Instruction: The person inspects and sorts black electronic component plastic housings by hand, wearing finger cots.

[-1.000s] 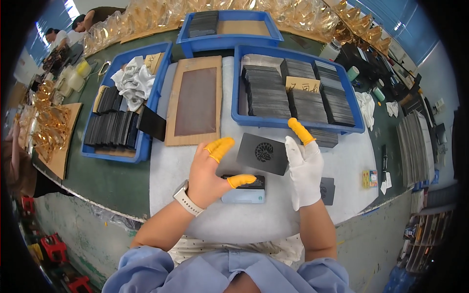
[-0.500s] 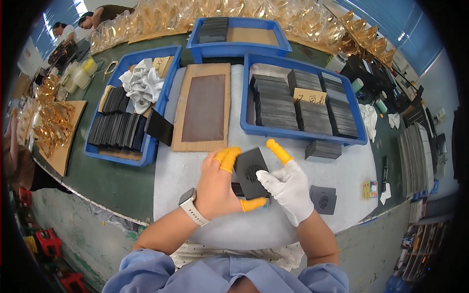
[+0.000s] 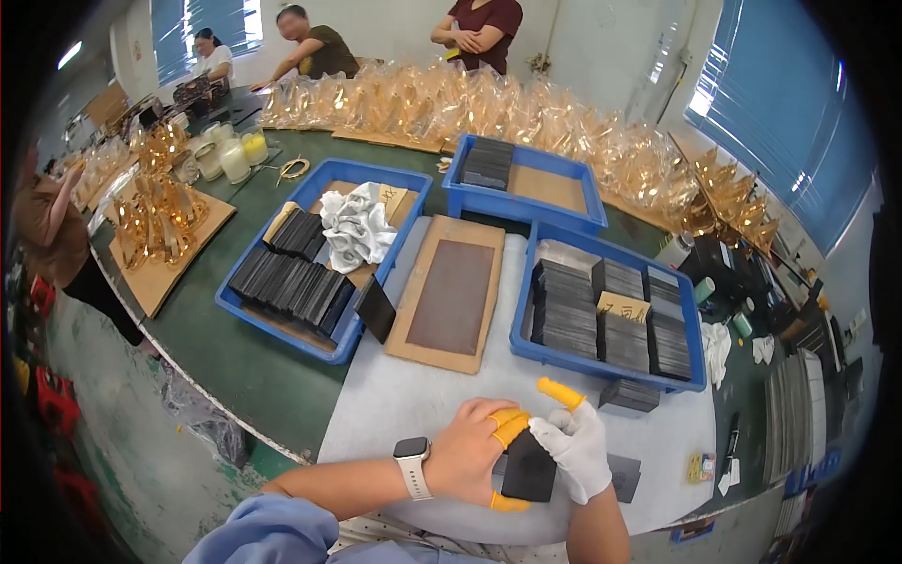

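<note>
Black tile (image 3: 529,467) now nearer, between both hands.

green table (image 3: 246,362) | white mat (image 3: 395,404), blue trays (image 3: 340,340), perhaps cardboard (image 3: 160,282)

Small black square plate (image 3: 529,467); upright, gripped between both hands.

Low in the frame, centre: left hand (image 3: 467,461), bare but for yellow finger cots and a watch (image 3: 412,466), and gloved right hand (image 3: 575,449), both gripping a black tile (image 3: 529,467) over a white mat (image 3: 413,399). Above, centre: brown board (image 3: 451,293). Right of centre: blue tray (image 3: 611,315) of dark tiles. Left: second tray (image 3: 319,254) with tiles and white cloth (image 3: 357,228). Top: three people behind gold-wrapped goods (image 3: 526,117).
</note>
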Demonstrator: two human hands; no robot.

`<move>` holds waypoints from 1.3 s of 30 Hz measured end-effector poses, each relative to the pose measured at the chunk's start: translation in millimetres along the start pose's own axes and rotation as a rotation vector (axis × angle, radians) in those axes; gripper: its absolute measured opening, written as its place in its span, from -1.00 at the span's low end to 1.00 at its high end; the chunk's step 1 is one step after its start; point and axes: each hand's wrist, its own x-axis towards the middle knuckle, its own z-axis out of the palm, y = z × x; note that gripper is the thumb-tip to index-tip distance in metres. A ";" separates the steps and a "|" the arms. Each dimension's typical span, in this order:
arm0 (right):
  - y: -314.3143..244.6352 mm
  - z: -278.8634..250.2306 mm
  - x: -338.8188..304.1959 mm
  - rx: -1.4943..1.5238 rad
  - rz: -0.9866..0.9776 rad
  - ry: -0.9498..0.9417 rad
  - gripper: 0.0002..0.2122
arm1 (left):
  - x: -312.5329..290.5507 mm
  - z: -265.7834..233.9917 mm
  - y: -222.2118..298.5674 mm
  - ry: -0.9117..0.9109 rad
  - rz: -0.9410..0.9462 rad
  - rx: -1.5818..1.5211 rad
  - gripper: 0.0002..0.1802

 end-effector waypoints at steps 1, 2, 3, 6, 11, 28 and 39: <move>-1.4 -0.8 1.2 0.000 -0.004 -0.011 -0.44 | 2.0 -1.0 0.0 0.006 -0.003 0.009 0.03; -4.3 -1.0 1.1 0.026 -0.003 -0.014 -0.43 | 3.5 -2.2 0.9 -0.023 0.001 0.011 0.03; -5.6 -1.6 1.6 0.052 -0.002 -0.017 -0.43 | 4.5 -3.3 1.5 -0.053 0.005 0.012 0.03; -1.8 -11.4 1.6 0.093 -0.015 -0.101 -0.40 | 8.5 -4.9 2.1 -0.071 0.019 -0.027 0.01; -3.9 -15.7 -1.2 0.178 0.021 -0.191 -0.36 | 8.8 -9.5 1.2 -0.084 0.057 -0.056 0.01; 2.9 -15.6 1.3 0.238 0.193 -0.213 -0.25 | 2.7 -5.7 -7.6 -0.138 0.124 -0.041 0.12; 8.1 -27.1 3.3 0.344 0.167 -0.301 -0.31 | 7.1 -17.3 -7.2 -0.173 0.117 -0.044 0.13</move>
